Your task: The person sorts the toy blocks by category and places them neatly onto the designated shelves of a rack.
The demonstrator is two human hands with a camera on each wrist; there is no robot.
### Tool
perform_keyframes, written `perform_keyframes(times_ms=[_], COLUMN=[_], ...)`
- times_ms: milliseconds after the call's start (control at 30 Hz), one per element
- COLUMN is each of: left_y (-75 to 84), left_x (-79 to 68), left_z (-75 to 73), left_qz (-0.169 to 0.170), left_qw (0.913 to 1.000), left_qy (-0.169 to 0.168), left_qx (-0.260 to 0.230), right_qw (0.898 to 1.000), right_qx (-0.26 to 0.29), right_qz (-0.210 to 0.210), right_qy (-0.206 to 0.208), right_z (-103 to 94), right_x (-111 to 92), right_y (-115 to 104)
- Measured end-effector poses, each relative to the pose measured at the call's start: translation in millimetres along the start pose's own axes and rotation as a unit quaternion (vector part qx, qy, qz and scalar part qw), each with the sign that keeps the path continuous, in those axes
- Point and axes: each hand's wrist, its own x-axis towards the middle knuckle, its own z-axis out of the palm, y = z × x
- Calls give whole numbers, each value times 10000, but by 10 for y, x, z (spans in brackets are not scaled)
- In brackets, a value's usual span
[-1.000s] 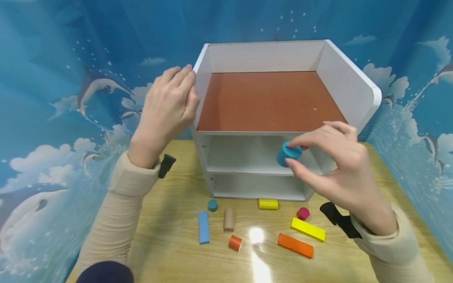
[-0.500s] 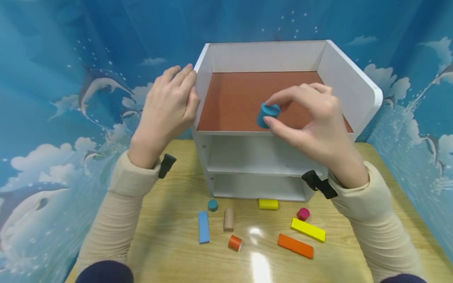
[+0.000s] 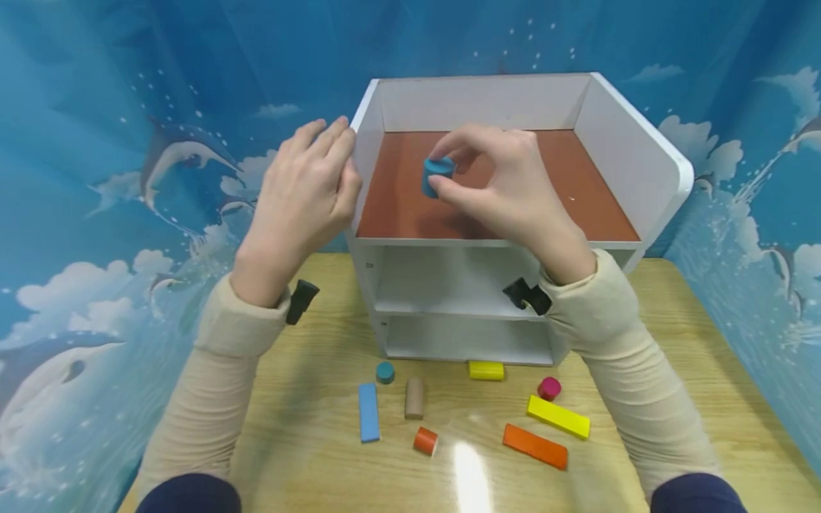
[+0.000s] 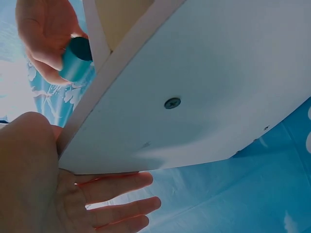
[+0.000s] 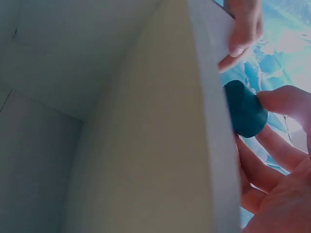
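Note:
Over the brown top board of a small white shelf unit [image 3: 609, 160], my right hand [image 3: 513, 189] pinches a blue cylinder block [image 3: 428, 179] between thumb and fingertips. The block [image 5: 247, 110] is held close to the shelf's front edge in the right wrist view. My left hand [image 3: 304, 178] is at the unit's left side panel [image 4: 204, 97]. In the left wrist view its fingers [image 4: 124, 187] extend straight along the panel's edge, palm against it. Whether the held block touches the board is hard to tell.
On the wooden table [image 3: 308, 456] before the shelf lie a short blue cylinder [image 3: 385, 372], blue plank [image 3: 368, 413], wooden cylinder [image 3: 414, 399], orange cylinder [image 3: 425, 441], yellow block [image 3: 485, 370], magenta cylinder [image 3: 549, 388], yellow plank [image 3: 558, 417] and orange plank [image 3: 535, 446]. A dolphin-print curtain surrounds the table.
My right hand has carried the blue cylinder block up from in front of the middle shelf, then left over the brown top board. The left hand has stayed in place.

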Motion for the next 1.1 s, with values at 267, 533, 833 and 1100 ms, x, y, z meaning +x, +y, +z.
perform_keyframes(times_ms=[267,533,833,1100], left_y=[-4,10,5,5], left_x=[-11,1,8,8], left_z=[-17,-26,-10,10], left_qz=[-51,-136,-111,-69], left_qw=[10000,9997,9998,9999], left_qy=[-73,-193,-161,-111], left_qx=[41,42,21,-84], right_qw=[9937,9824,9774,9766], right_qx=[-136,-366,-533,-588], right_qz=[960,1547,1685,1668], right_qy=[-566,-978,-1157,-1226], right_z=[209,332,422,434], right_x=[125,151,136,117], right_y=[-23,-14,35,35])
